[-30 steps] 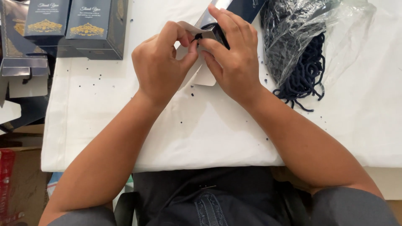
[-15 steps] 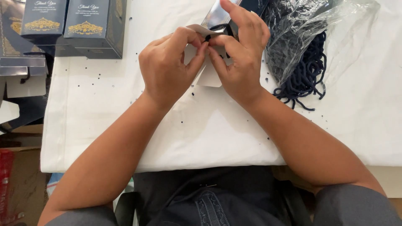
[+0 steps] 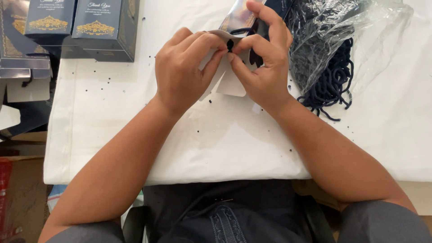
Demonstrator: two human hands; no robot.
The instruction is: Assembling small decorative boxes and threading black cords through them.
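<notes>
While both hands meet near the top of the white table, the scene reads as follows.

Left hand: the left hand (image 3: 182,67) is curled, its thumb and forefinger pinched on the edge of a folded paper bag (image 3: 231,78), white on the inside.
Right hand: the right hand (image 3: 263,58) grips the same bag from the other side, fingertips pressed beside a dark cord end (image 3: 230,44) that pokes up through the card.
Bag: it is held just above the table, tilted, its glossy dark outer face (image 3: 238,18) showing behind the fingers; the hands cover most of it.
Right side: a clear plastic bag (image 3: 342,31) lies open just beside the right hand, with a heap of navy cords (image 3: 333,81) spilling from it.
Left side: finished dark gift bags with gold ornament (image 3: 96,27) stand at the table's far left corner, well apart from the hands.
Surface: a white cloth (image 3: 180,144) covers the table, dotted with small dark punched specks (image 3: 198,131).
Lower edge: the person's forearms and a dark garment (image 3: 225,216) fill the foreground.
</notes>
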